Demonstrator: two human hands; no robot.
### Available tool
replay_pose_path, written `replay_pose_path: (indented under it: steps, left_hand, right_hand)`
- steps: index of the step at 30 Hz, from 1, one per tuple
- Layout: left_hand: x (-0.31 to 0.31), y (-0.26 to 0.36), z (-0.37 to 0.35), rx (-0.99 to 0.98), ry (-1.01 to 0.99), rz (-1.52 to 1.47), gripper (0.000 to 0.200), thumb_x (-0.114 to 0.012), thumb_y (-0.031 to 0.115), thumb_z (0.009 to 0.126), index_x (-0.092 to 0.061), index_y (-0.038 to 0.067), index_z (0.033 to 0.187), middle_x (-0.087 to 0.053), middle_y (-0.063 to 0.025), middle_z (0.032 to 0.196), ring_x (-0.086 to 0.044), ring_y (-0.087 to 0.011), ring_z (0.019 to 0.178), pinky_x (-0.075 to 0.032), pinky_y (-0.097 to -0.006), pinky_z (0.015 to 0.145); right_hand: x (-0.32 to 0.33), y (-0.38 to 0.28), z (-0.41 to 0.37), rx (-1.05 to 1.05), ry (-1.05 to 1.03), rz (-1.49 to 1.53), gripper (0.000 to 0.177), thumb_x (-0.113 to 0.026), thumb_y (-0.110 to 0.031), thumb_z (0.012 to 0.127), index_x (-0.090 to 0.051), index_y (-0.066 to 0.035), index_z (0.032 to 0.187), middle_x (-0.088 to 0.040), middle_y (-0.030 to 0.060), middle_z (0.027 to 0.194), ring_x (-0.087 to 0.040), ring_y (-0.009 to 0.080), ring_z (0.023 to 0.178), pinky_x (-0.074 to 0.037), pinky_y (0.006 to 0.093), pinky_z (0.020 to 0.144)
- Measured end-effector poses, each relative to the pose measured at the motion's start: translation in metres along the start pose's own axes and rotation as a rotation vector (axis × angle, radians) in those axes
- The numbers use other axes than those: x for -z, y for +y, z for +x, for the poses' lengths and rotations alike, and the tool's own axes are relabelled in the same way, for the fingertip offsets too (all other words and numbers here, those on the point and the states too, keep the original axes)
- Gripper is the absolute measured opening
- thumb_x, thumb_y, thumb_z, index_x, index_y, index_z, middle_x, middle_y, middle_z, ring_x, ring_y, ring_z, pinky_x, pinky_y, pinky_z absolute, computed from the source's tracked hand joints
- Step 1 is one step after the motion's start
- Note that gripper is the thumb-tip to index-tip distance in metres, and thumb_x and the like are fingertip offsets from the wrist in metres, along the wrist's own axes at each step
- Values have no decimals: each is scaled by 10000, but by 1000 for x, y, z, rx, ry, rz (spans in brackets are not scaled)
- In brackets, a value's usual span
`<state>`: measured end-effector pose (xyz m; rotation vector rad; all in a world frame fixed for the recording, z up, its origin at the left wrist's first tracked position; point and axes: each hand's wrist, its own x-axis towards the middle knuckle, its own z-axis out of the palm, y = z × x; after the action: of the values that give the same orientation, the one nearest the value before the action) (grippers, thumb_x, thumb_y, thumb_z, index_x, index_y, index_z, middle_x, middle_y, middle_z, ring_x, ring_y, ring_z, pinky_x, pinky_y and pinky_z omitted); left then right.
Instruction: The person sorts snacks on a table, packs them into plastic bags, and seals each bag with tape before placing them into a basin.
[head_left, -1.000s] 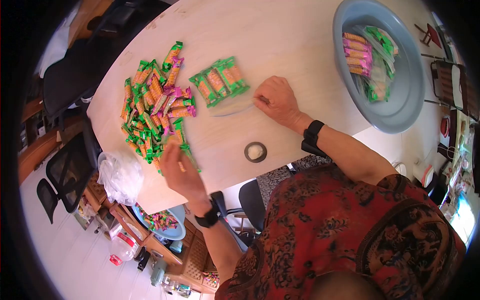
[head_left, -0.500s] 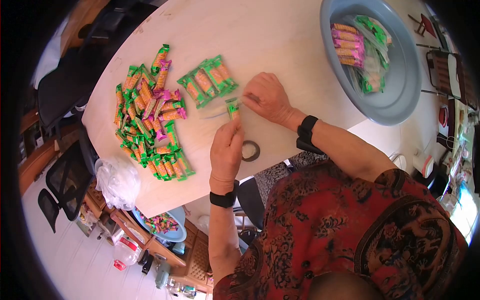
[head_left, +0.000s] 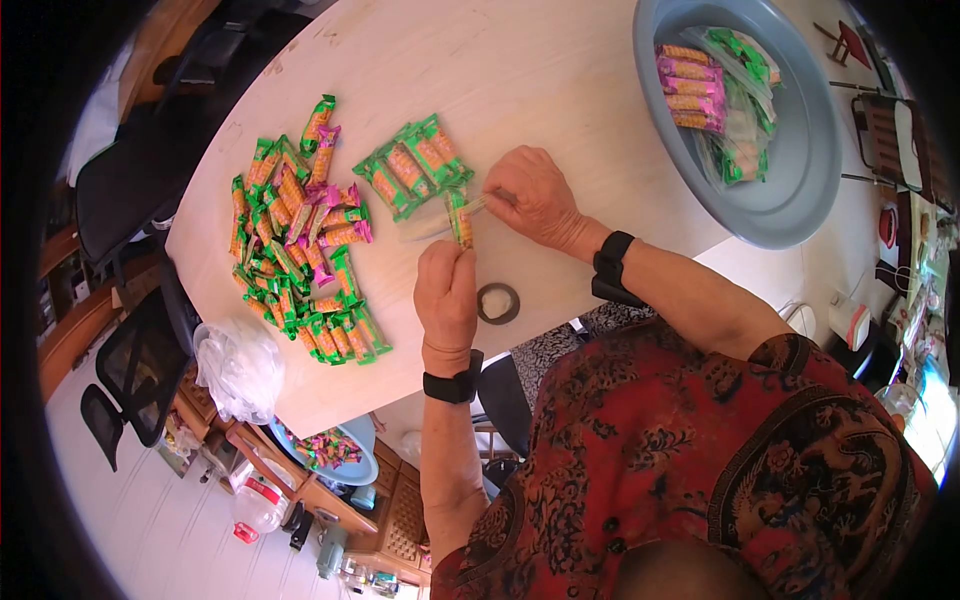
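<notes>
Bar pile (head_left: 295,250) lies left of the left hand (head_left: 447,295). Left hand pinches one green bar (head_left: 461,222), its tip at the clear bag (head_left: 415,172) mouth. Right hand (head_left: 530,195) pinches that mouth. Insertion step, apparently; next calls for the mouth held open.

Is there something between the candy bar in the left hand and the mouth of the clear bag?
Nothing visible stands between them. The left hand holds the candy bar right at the mouth of the clear bag, which the right hand holds. The loose pile of bars lies off to the side.
</notes>
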<state>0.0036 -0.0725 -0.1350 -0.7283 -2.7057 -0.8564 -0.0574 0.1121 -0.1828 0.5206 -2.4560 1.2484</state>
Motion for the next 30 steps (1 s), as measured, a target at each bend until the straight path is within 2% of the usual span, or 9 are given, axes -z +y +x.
replay_pose_path:
  steps: [3, 5, 12, 17, 21, 24, 26, 30]
  left_hand:
    - [-1, -2, 4, -21, 11, -38, 257, -636, -27, 684, -614, -35, 940, -579, -138, 992, -597, -334, 941, -515, -396, 771]
    - [-4, -5, 11, -91, 17, -1, 261, -629, -13, 681, -609, -36, 940, -579, -146, 990, -595, -345, 942, -515, -405, 777]
    - [-7, -9, 21, -135, -30, 23, 237, -603, 11, 694, -586, -33, 926, -575, -153, 1009, -583, -360, 967, -511, -413, 788]
    - [-11, 12, 33, 37, -46, 46, 127, -578, 3, 699, -532, -6, 816, -541, -152, 926, -541, -341, 866, -477, -401, 732]
    - [-12, 24, 40, 81, -25, 66, 103, -575, 6, 705, -504, 3, 781, -533, -152, 909, -526, -338, 841, -467, -399, 718]
    - [-14, 24, 45, 89, 15, 77, 93, -584, 23, 715, -519, 24, 782, -547, -123, 911, -534, -311, 850, -438, -397, 701]
    - [-14, 26, 51, 80, 25, 285, 88, -600, 51, 727, -536, 56, 788, -558, -78, 900, -539, -270, 850, -390, -379, 691]
    - [-19, 26, 62, 82, 83, 395, 108, -643, 57, 738, -619, 103, 832, -621, -18, 902, -566, -224, 851, -372, -367, 698]
  right_hand:
    - [0, 0, 0, -14, -29, -23, 192, -731, -112, 727, -563, -124, 818, -573, 25, 806, -561, 242, 827, -435, 381, 778]
    - [1, 0, 0, -16, -36, -23, 193, -731, -109, 726, -564, -125, 821, -574, 25, 808, -562, 243, 828, -435, 382, 778]
    - [1, -1, 1, -24, -28, 4, 201, -729, -82, 717, -569, -127, 830, -567, 30, 802, -562, 252, 825, -436, 383, 785]
    - [0, 1, 0, -37, -21, 13, 211, -723, -72, 714, -561, -122, 840, -561, 38, 819, -558, 262, 832, -436, 390, 778]
    - [-2, 3, -1, -48, -2, 7, 215, -714, -69, 722, -546, -119, 846, -553, 47, 829, -552, 272, 836, -433, 394, 761]
    - [-3, 3, -1, -40, 9, 0, 221, -712, -67, 724, -536, -123, 846, -547, 45, 822, -551, 274, 828, -433, 397, 754]
    - [-3, 4, -1, -37, 5, 2, 228, -713, -65, 722, -532, -125, 848, -545, 44, 820, -551, 275, 825, -433, 398, 750]
    - [-3, 3, -1, -32, 22, 19, 250, -717, -45, 708, -527, -129, 848, -543, 41, 816, -550, 275, 821, -433, 396, 741]
